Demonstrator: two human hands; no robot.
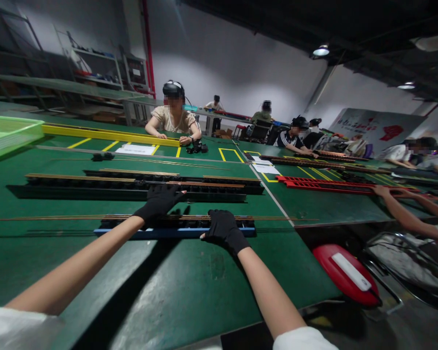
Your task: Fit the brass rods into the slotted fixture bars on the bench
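My left hand (159, 200), in a black glove with bare fingertips, reaches over the near edge of a long black rail (76, 191) that carries thin copper-coloured rods (80, 178). What its fingers hold, if anything, is hard to make out. My right hand (224, 228), gloved the same way, is wrapped over the right part of a blue rail (175, 233) lying nearer to me. Long thin rods (51, 218) run along the blue rail and stick out past both its ends.
A light green basket (14, 135) stands at the far left. Across the green table (190, 287), a person holds a long yellow rail (113, 134). At right, another person's hands touch a red rail (324, 184); a red stool (346, 272) stands below.
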